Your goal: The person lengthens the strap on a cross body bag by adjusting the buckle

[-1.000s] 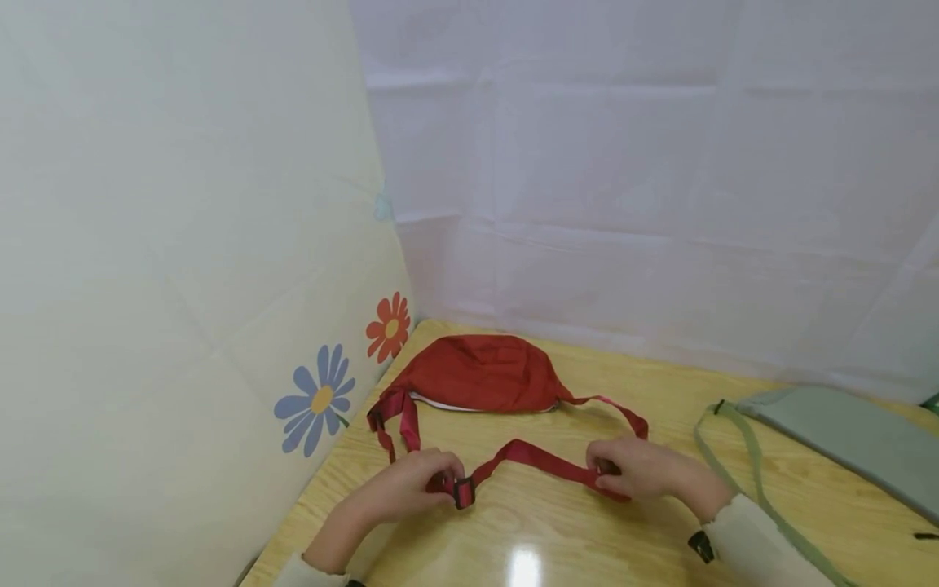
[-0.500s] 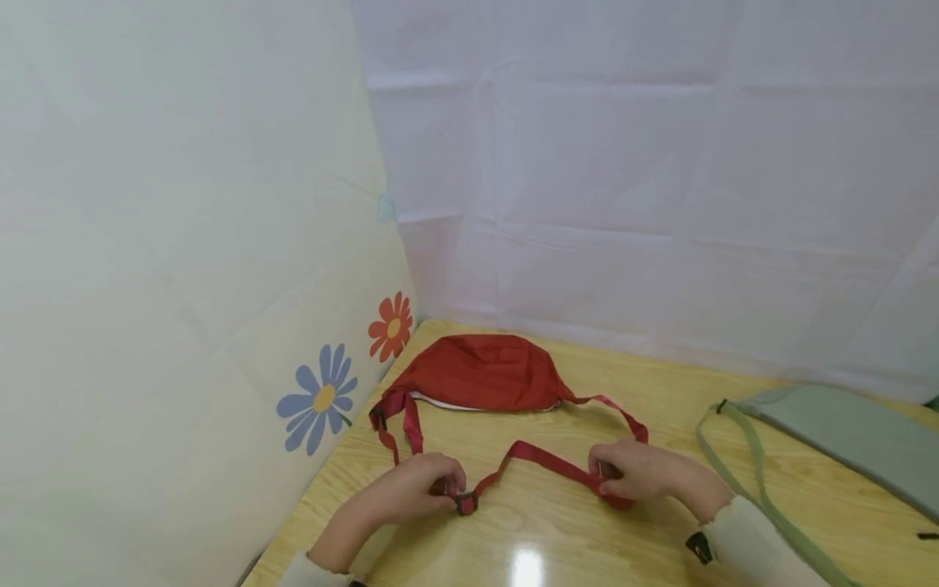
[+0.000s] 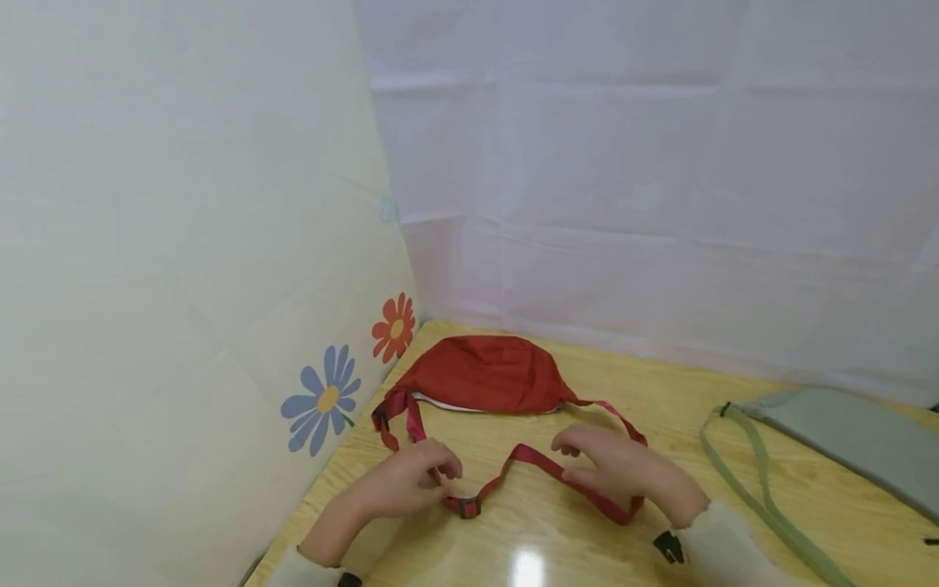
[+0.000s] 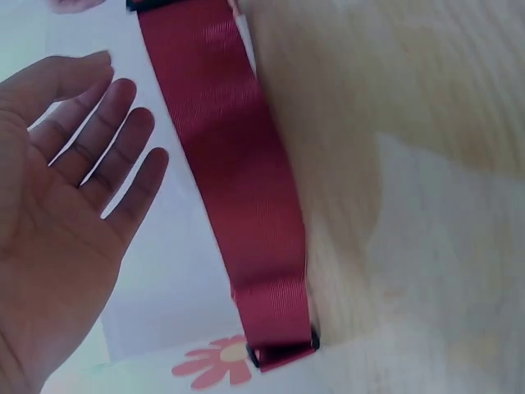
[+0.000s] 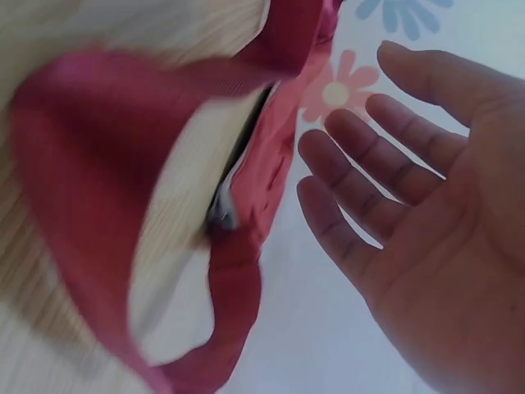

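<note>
A red waist bag lies at the back of the table, its red strap looped toward the front. A black slider buckle sits on the strap near my left hand. In the left wrist view that hand's relaxed fingers are apart from the strap, holding nothing. My right hand hovers over the strap's right bend in the head view. Its fingers are spread and bare in the right wrist view, with the bag's zipper end beyond.
A grey-green bag with a green strap lies on the right of the wooden table. A white cloth with printed flowers rises along the left edge, and another pale cloth hangs behind.
Both hands have let go of the strap. My right hand has opened and moved left and slightly up; my left fingers have loosened beside the buckle. The bag stays in place.
</note>
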A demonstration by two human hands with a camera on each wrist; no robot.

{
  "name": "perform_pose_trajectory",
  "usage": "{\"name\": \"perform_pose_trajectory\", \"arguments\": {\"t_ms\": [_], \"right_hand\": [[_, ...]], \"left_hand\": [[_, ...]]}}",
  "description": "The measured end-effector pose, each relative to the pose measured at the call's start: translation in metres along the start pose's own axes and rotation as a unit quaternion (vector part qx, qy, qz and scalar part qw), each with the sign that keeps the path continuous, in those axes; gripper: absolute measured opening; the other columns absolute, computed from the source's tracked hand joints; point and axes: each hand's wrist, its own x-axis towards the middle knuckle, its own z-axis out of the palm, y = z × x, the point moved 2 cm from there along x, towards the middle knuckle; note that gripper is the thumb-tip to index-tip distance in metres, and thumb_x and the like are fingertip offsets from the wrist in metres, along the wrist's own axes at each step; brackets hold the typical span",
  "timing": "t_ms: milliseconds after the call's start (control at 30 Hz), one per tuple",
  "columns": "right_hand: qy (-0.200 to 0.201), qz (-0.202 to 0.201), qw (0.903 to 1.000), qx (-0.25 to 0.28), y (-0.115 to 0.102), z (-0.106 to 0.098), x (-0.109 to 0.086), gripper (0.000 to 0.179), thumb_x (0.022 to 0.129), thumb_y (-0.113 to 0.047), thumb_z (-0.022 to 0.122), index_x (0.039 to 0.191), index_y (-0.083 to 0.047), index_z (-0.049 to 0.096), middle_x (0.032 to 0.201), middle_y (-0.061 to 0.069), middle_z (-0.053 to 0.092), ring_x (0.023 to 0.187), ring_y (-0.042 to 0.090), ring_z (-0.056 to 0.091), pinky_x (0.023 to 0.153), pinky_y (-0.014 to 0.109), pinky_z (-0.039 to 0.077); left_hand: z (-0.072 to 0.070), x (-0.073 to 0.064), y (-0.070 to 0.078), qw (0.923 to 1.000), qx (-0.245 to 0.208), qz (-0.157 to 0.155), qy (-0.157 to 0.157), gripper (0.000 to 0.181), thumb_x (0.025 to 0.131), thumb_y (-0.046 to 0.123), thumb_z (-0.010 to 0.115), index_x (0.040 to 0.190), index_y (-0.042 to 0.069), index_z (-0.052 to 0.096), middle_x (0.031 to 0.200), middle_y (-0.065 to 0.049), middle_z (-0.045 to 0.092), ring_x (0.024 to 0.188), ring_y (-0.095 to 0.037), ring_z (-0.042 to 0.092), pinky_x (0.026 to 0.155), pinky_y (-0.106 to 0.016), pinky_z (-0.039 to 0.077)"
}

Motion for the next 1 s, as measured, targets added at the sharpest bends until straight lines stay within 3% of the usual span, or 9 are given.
{"name": "perform_pose_trajectory", "arguments": {"t_ms": [200,300,500,733,1000], "right_hand": [[0.029,-0.037,0.9976,-0.051,-0.02,0.008,0.013,0.033,0.098,-0.018,0.068,0.13,-0.007,0.063,0.127,0.002,0.065,0.121,0.019,0.059,0.103,0.04,0.049],[0.031,-0.045,0.9974,-0.046,-0.029,0.014,0.018,0.033,0.099,-0.017,0.066,0.131,-0.009,0.063,0.128,0.0,0.063,0.124,0.019,0.057,0.106,0.04,0.046],[0.035,-0.072,0.9957,-0.046,-0.045,0.029,0.028,0.035,0.098,-0.018,0.068,0.131,-0.011,0.063,0.13,0.0,0.062,0.126,0.017,0.055,0.108,0.037,0.044],[0.034,-0.115,0.9896,-0.079,-0.058,0.05,0.043,0.033,0.097,-0.022,0.07,0.128,-0.01,0.064,0.127,-0.002,0.065,0.121,0.014,0.058,0.104,0.031,0.046],[0.038,-0.152,0.9802,-0.12,-0.074,0.069,0.059,0.032,0.094,-0.029,0.075,0.122,-0.017,0.068,0.118,-0.009,0.069,0.114,0.005,0.061,0.098,0.024,0.048]], "left_hand": [[-0.022,-0.002,-0.012,0.9955,0.046,0.023,0.079,0.015,0.092,0.006,0.072,0.106,0.011,0.07,0.103,-0.003,0.068,0.098,-0.023,0.062,0.087,-0.038,0.053],[-0.034,-0.003,-0.018,0.9903,0.073,0.016,0.117,0.016,0.092,0.01,0.073,0.108,0.014,0.069,0.105,0.0,0.068,0.098,-0.023,0.061,0.086,-0.038,0.053],[-0.052,-0.001,-0.032,0.9817,0.1,0.019,0.161,0.026,0.093,0.011,0.073,0.118,0.009,0.069,0.115,-0.003,0.069,0.108,-0.025,0.063,0.09,-0.045,0.054],[-0.067,0.012,-0.059,0.9821,0.073,-0.031,0.171,0.036,0.098,0.013,0.067,0.133,0.006,0.064,0.136,-0.014,0.063,0.128,-0.036,0.055,0.105,-0.056,0.045],[-0.069,0.025,-0.099,0.986,0.061,-0.09,0.126,0.052,0.107,0.027,0.052,0.153,0.005,0.044,0.159,-0.019,0.038,0.148,-0.044,0.03,0.116,-0.064,0.025]]}}
